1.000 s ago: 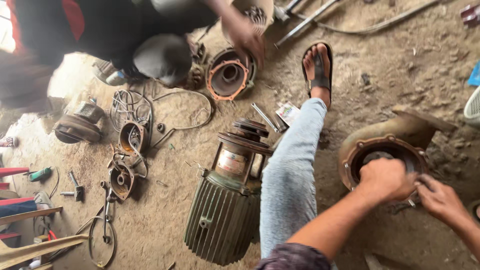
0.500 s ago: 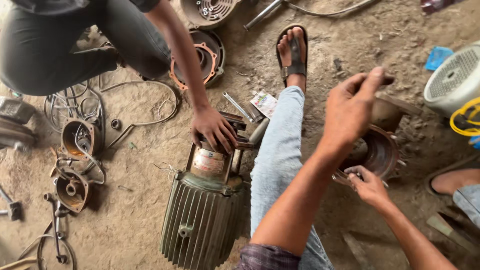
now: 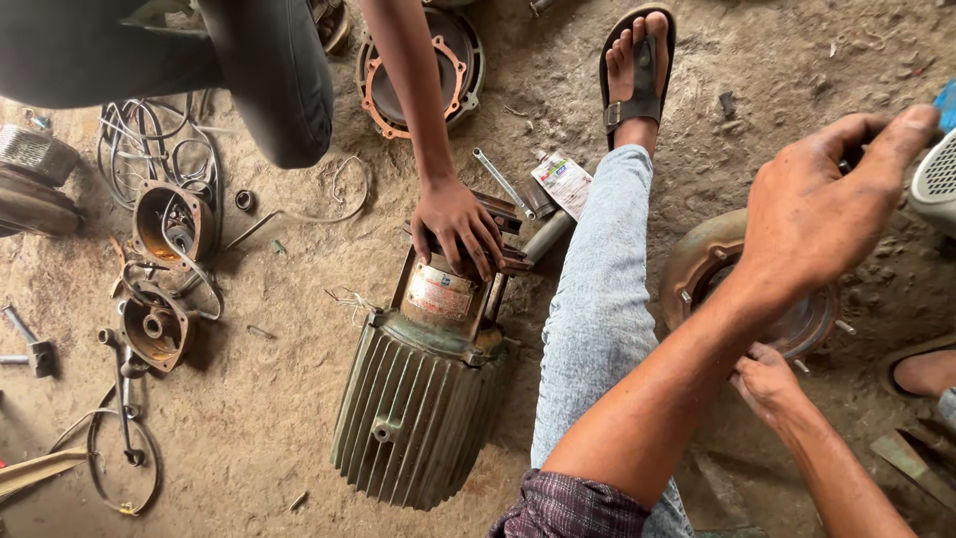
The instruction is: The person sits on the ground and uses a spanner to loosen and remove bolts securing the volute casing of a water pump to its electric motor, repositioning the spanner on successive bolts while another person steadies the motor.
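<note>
My left hand (image 3: 822,204) is raised over a round rusty motor end cover (image 3: 697,264) on the dirt floor, thumb and fingers pinched on what looks like a small dark part. My right hand (image 3: 769,384) grips the cover's near rim from below. My leg in pale jeans (image 3: 597,329) stretches between that cover and a green finned electric motor (image 3: 418,408). Another person's hand (image 3: 458,231) presses on the motor's open top end.
The other person crouches at the upper left in dark trousers (image 3: 264,80). An orange-ringed end cover (image 3: 453,70), a spanner (image 3: 503,184), loose wires (image 3: 159,159) and small housings (image 3: 159,224) lie around. A white fan guard (image 3: 941,184) is at the right edge.
The view has shifted right and down. The other person's hand went from the orange-ringed cover to the green motor's top. My left hand lifted off the rusty cover.
</note>
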Tool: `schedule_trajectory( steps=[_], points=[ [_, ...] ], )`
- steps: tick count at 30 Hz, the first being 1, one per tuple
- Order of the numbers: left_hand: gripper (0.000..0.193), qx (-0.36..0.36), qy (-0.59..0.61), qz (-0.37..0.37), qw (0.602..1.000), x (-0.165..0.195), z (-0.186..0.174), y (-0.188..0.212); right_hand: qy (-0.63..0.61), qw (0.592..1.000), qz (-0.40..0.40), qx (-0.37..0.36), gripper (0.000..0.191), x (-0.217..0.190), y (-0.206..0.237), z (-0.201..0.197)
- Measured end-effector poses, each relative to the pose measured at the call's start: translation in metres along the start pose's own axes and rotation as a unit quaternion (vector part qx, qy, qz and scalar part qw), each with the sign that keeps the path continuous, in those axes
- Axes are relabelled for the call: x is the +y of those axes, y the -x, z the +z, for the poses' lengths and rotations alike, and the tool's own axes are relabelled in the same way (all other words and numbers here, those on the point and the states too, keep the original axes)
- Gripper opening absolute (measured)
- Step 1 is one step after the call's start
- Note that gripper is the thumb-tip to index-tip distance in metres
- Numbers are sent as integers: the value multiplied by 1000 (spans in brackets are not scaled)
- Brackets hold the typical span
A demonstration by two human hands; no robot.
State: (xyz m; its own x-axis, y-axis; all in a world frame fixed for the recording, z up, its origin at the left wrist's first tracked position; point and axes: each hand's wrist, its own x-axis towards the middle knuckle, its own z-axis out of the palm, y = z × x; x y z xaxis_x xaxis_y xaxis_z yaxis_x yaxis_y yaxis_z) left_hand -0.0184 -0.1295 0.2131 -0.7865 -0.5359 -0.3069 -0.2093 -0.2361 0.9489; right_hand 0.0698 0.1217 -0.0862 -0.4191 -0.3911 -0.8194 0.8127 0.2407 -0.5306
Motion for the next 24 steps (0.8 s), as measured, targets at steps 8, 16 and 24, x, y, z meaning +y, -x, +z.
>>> schedule_trajectory(
  steps=[8, 16, 24],
  points=[
    [55, 0, -26, 25, 999, 7, -1, 1, -74, 997, 34, 11, 33, -2, -3, -7],
    [52, -17, -28, 12, 999, 15, -1, 7, 336, 929, -120, 93, 28, 4, 6, 7],
    [49, -5, -33, 22, 999, 1, 8, 6, 519, 816, -207, 146, 34, 19, 9, 5]
  ],
)
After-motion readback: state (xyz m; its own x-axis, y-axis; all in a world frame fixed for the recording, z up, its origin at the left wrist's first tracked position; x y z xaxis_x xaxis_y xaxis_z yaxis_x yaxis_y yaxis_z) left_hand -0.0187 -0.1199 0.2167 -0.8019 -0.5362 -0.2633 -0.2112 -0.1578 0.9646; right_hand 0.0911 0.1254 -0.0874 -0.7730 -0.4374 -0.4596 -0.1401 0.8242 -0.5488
